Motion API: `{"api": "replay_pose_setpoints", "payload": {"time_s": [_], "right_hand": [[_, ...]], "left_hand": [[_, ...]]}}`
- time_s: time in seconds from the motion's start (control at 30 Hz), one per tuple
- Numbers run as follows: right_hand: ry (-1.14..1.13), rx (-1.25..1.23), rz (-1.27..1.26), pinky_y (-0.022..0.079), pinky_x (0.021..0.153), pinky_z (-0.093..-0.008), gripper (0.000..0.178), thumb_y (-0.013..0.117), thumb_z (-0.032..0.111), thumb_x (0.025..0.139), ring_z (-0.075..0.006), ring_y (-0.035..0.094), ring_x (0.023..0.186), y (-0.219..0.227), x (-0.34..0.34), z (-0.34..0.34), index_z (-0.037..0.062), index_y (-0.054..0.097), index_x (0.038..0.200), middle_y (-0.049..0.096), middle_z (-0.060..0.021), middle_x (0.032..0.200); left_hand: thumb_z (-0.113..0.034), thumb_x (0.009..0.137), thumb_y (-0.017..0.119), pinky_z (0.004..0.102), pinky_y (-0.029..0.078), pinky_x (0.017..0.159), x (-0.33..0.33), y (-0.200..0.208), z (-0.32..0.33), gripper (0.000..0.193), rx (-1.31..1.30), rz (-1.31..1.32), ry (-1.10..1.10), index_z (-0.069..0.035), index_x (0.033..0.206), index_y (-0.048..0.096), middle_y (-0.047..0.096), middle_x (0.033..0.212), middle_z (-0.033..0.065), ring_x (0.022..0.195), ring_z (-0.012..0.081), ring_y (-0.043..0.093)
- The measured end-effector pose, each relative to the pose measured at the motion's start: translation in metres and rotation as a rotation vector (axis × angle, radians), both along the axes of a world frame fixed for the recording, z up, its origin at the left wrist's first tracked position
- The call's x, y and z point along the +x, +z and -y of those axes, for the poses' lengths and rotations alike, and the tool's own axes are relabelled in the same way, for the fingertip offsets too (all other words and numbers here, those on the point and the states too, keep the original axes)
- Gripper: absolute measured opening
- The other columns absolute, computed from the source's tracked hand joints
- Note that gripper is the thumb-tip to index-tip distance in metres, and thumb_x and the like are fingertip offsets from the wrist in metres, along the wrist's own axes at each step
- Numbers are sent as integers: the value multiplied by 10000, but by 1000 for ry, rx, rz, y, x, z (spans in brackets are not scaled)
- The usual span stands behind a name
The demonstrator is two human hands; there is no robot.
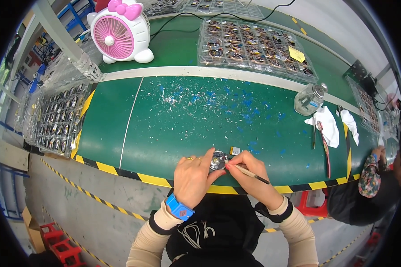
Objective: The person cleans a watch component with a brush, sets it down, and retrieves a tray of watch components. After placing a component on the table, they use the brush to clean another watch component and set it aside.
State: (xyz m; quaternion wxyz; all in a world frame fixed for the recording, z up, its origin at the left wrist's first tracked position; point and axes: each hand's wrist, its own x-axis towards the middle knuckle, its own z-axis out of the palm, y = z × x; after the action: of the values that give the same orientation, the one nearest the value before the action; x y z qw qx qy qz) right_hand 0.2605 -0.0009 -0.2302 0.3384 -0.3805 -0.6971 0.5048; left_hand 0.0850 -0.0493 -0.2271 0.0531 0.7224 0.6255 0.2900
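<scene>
Near the front edge of the green bench, my left hand [192, 178] grips a small round part [218, 160] with a shiny, dark face between thumb and fingers. My right hand [254, 183] pinches a slim wooden-handled tool [246, 171] with a black rear end. Its front end is at the right rim of the round part; the fingers and the small scale keep me from telling the tip's kind. Just beyond my right fingers lies a little white-and-yellow piece [235, 151], seemingly attached to the round part.
White and blue scraps [200, 102] litter the green bench [107, 120]. A pink-and-white fan [116, 38] stands back left. Clear trays of round parts [254, 49] sit behind and stacked at left [53, 120]. At right are a glass jar [308, 100], white cloth [327, 127] and red-handled brush [326, 153]. Another person [365, 196] sits far right.
</scene>
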Motion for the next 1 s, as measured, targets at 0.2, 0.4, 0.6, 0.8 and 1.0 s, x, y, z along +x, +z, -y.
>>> {"api": "replay_pose_setpoints", "payload": {"time_s": [0.2,0.4,0.6,0.8,1.0], "right_hand": [[24,65,50,458,620,-232,105,644,44,870,-94,587,714,-2,-2,-2,3,552,901,641,-61,826],[61,52,28,422,600,-297,85,615,73,884,-186,541,660,2,-6,-1,15,554,875,573,-86,755],[52,51,47,423,600,-307,92,622,79,877,-189,543,662,3,-8,1,13,558,870,572,-84,753],[81,84,97,422,601,-306,88,626,77,874,-180,544,667,9,-8,0,16,563,873,569,-81,749],[30,58,41,422,601,-305,86,625,79,876,-177,547,669,2,-8,-1,18,564,875,573,-81,753]], "left_hand": [[-256,708,781,367,411,627,-2,-3,-2,535,-6,17,6,-16,1153,605,620,697,93,649,254,587],[-248,709,780,364,413,629,-4,-3,-3,532,-9,4,6,-19,1156,604,616,694,92,646,252,582],[-239,706,778,366,410,628,-4,-2,-2,536,11,0,8,-22,1164,602,602,685,89,645,248,574],[-257,718,763,358,403,627,-6,-1,-1,522,17,-5,5,3,1144,606,595,682,78,646,234,565],[-238,706,779,369,409,632,-4,-6,-3,534,14,17,20,-23,1163,605,589,677,81,648,245,567]]}}
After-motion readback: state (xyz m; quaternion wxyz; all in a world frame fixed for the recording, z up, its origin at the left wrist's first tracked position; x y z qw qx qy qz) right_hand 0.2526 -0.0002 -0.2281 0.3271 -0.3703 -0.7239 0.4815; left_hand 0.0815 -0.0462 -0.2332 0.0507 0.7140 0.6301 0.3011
